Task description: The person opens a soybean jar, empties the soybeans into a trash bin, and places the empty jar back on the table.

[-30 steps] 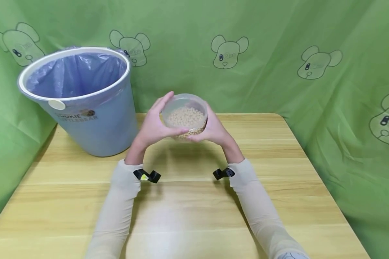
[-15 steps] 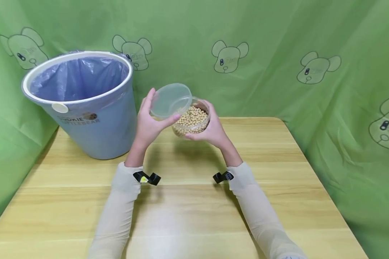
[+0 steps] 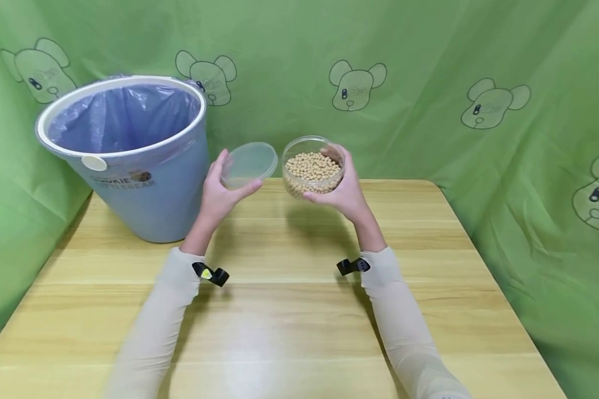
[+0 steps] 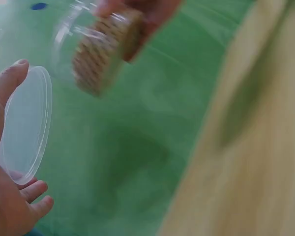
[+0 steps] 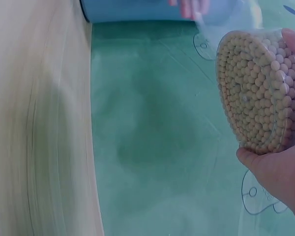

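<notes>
In the head view my left hand (image 3: 218, 194) grips a round translucent lid (image 3: 250, 162) by its edge, thumb on the near side. My right hand (image 3: 346, 188) holds a clear round tub (image 3: 290, 185), lifted above the table and tilted slightly. Pale round soybeans (image 3: 313, 168) fill much of the tub. A small gap parts the lid from the tub. The left wrist view has the lid (image 4: 28, 125) between thumb and fingers, the tub blurred beyond. From the right wrist, beans (image 5: 255, 91) show packed against the tub's base.
A tall blue bin (image 3: 165, 199) with a white rim and a plastic liner stands at the table's back left. The wooden table (image 3: 279, 332) ends at a green curtain (image 3: 409, 127) printed with bear outlines.
The lid has come off the tub. My left hand has carried it left and tilted it, and my right hand has moved the tub a little to the right, exposing the beans.
</notes>
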Demonstrator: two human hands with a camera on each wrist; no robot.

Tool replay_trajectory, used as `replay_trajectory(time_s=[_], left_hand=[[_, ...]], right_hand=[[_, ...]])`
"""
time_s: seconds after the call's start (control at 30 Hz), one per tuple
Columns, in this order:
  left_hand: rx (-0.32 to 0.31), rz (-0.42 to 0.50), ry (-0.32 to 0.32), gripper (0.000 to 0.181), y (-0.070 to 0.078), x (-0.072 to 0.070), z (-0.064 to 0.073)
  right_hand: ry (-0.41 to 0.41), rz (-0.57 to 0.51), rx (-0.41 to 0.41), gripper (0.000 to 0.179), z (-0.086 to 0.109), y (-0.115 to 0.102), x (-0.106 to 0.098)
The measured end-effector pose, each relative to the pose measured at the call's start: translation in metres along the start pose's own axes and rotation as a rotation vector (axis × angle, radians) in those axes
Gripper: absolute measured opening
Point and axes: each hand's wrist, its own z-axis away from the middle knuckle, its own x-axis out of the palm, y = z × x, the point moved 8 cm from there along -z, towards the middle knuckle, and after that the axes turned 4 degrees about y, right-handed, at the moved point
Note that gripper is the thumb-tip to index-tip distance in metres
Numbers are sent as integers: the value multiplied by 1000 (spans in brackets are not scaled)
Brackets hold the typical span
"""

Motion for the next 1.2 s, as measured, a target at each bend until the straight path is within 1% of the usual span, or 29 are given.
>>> replay_trajectory(time_s=[0.03, 0.1, 0.2, 0.23, 0.3, 0.4, 0.57, 0.73, 0.8, 1.03, 1.13, 1.2], left_hand=[[-12, -35, -21, 111, -6, 3, 0], [-34, -115, -84, 116, -20, 11, 2], [-61, -224, -197, 124, -41, 25, 6], [-68, -246, -236, 126, -48, 31, 8], [-76, -284, -291, 128, -60, 39, 12], [-81, -303, -345, 129, -73, 49, 17], [-67, -322, -393, 131, -81, 57, 21], [-57, -347, -432, 130, -87, 62, 19], [-72, -349, -443, 130, -90, 64, 19], [-184, -357, -490, 132, -106, 71, 25], [-192, -364, -488, 131, -107, 72, 26], [-181, -384, -479, 131, -106, 74, 25]], right_hand=[[8, -5, 8, 105, 0, 2, -2], [24, -10, 23, 105, -1, 5, -6], [34, -14, 37, 104, -2, 9, -10], [34, -16, 41, 104, -2, 9, -12], [33, -25, 50, 104, -3, 11, -13], [32, -44, 64, 104, -3, 11, -15], [37, -51, 74, 104, -2, 10, -17], [36, -53, 60, 107, -3, 5, -16], [32, -57, 59, 107, -3, 4, -15], [20, -55, 60, 107, 0, 0, -14], [15, -41, 60, 107, 0, -1, -14], [11, -36, 59, 108, 0, -2, -15]])
